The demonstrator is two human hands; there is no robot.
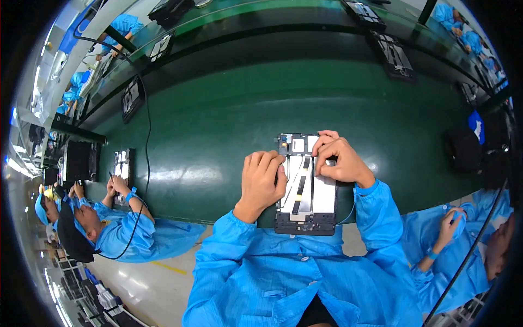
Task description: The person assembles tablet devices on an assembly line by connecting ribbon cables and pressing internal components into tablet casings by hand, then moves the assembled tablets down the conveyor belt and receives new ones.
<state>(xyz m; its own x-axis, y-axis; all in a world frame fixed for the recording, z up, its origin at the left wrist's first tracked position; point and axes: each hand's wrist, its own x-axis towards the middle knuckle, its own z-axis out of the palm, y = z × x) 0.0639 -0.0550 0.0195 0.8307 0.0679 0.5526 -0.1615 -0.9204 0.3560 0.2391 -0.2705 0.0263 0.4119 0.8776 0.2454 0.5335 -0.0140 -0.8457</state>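
An opened tablet (pixel 326 199) lies at the near edge of the green table. Its inside faces up: silver-white panels, a black frame and a dark ribbon cable (pixel 299 192) running down the middle. Along the tablet's upper left edge my left hand (pixel 261 180) is closed, fingers curled together and thumb resting on the rim. At the upper right my right hand (pixel 339 158) bends over the panel with thumb and forefinger pinched. What lies between those fingertips is too small to make out.
Other opened tablets lie on the table and shelf, one at the right (pixel 392 54) and one at the left (pixel 131 98). A black cable (pixel 148 136) hangs on the left. Co-workers in blue sit on both sides, the left one (pixel 128 223) handling a tablet. A black object (pixel 460 150) stands right.
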